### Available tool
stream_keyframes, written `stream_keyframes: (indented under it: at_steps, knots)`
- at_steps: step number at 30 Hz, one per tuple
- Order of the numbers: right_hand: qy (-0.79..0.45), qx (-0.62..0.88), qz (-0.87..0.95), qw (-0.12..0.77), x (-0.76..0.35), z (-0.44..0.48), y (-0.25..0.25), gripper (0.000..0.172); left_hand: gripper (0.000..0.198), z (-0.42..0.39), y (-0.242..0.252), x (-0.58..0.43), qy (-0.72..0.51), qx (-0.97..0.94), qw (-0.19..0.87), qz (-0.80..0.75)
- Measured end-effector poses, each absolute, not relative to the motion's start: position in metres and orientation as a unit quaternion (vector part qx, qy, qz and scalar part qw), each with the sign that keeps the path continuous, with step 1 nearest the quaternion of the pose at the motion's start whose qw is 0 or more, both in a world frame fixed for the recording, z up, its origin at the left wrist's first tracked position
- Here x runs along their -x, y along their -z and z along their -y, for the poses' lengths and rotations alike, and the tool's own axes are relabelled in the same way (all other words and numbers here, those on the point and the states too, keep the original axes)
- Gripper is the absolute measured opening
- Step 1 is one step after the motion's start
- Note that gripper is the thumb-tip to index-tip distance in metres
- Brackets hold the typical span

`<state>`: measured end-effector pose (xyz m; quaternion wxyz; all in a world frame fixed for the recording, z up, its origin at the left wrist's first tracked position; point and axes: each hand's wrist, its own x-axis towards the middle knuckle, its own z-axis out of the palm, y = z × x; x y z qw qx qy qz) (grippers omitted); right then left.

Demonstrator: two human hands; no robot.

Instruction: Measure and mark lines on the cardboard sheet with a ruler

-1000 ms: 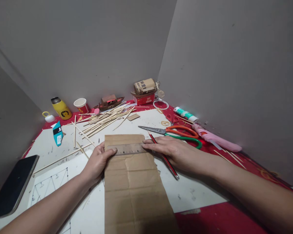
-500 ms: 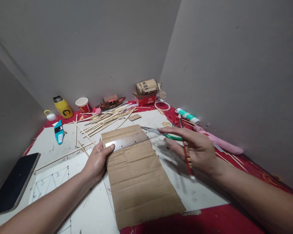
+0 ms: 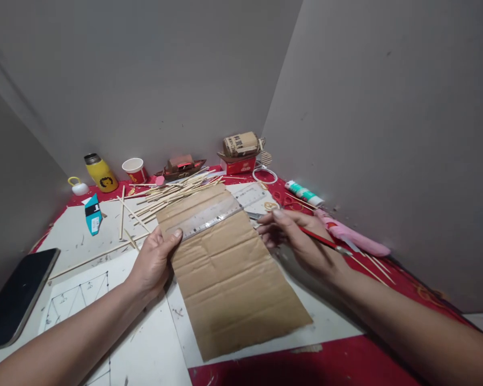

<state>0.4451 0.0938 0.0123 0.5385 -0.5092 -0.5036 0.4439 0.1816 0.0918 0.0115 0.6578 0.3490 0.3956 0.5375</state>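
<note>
A brown cardboard sheet [image 3: 229, 273] lies slanted on the white board [image 3: 334, 321]. Across its upper part rests a metal ruler [image 3: 217, 213]. My left hand [image 3: 153, 262] grips the sheet's left edge, its thumb pressing the ruler's left end down. My right hand [image 3: 301, 238] hovers at the sheet's right edge, fingers closed round a red pencil [image 3: 326, 244] whose shaft points away to the right.
A pile of thin wooden sticks [image 3: 169, 195] lies behind the sheet. Scissors [image 3: 284, 201], a glue tube [image 3: 304, 193] and a pink knife [image 3: 352, 236] sit at right. A phone [image 3: 14, 297], a teal box [image 3: 92, 214], a yellow bottle [image 3: 100, 172] and a paper cup [image 3: 134, 170] are at left.
The sheet and ruler have turned counter-clockwise and slid away from me under my left hand. My right hand lifted off the ruler, picked up the red pencil and turned it in its fingers.
</note>
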Motion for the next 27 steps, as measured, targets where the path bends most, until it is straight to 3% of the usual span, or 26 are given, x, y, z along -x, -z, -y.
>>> stream_keyframes:
  at_steps: [4, 13, 20, 23, 27]
  knots:
    - [-0.539, 0.469, 0.461, 0.526, -0.441, -0.092, -0.006, 0.053, 0.057, -0.083, -0.011, -0.187, -0.513, -0.370, 0.677, -0.375]
    - [-0.630, 0.469, 0.312, 0.534, -0.422, -0.082, -0.006, 0.039, 0.051, -0.075, -0.009, -0.192, -0.465, -0.377, 0.714, -0.364]
    - [-0.627, 0.450, 0.313, 0.553, -0.423, -0.084, -0.003, 0.033, 0.041, -0.080, -0.007, -0.186, -0.441, -0.410, 0.720, -0.345]
    - [-0.575, 0.460, 0.328, 0.592, -0.432, -0.090, -0.004, 0.029, 0.037, -0.081, -0.007, -0.185, -0.459, -0.398, 0.709, -0.357]
    - [-0.472, 0.480, 0.354, 0.649, -0.449, -0.101, -0.006, 0.037, 0.038, -0.083, -0.005, -0.184, -0.473, -0.383, 0.703, -0.369]
